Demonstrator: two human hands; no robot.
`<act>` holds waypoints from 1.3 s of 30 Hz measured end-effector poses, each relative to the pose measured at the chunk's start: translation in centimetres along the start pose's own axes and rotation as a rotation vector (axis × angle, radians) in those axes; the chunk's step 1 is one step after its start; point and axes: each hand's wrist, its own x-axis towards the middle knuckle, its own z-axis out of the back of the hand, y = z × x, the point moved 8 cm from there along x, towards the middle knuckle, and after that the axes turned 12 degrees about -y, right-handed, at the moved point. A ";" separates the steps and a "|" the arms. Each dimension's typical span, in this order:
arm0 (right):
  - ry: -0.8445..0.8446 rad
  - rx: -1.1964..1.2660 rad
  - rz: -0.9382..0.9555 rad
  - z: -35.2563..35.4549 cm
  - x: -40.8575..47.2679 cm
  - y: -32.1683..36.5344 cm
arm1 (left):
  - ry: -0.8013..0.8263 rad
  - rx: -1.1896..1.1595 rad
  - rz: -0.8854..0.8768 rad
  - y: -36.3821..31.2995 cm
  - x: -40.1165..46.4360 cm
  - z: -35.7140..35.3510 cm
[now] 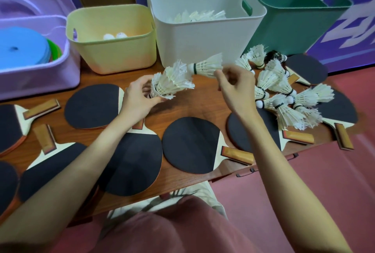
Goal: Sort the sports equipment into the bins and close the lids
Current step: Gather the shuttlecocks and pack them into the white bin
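Shuttlecocks in white bin [203,37], balls in yellow bin [113,49], discs in purple bin [40,74], left hand [138,98] gripping shuttlecock bunch [172,82], right hand [235,84] pinching one shuttlecock [207,65]

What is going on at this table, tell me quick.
A person is sorting sports gear into open bins. The left hand grips a bunch of shuttlecocks, and the right hand pinches a single shuttlecock just in front of the white bin, which already holds some. More loose shuttlecocks lie on the right. Table tennis paddles cover the table, unsorted. The yellow bin holds a few white balls; the green bin's contents are hidden.
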 end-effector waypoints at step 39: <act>-0.387 -0.350 0.086 -1.4 23.0 -3.6 | 0.527 0.176 -0.225 -13.3 24.7 -19.0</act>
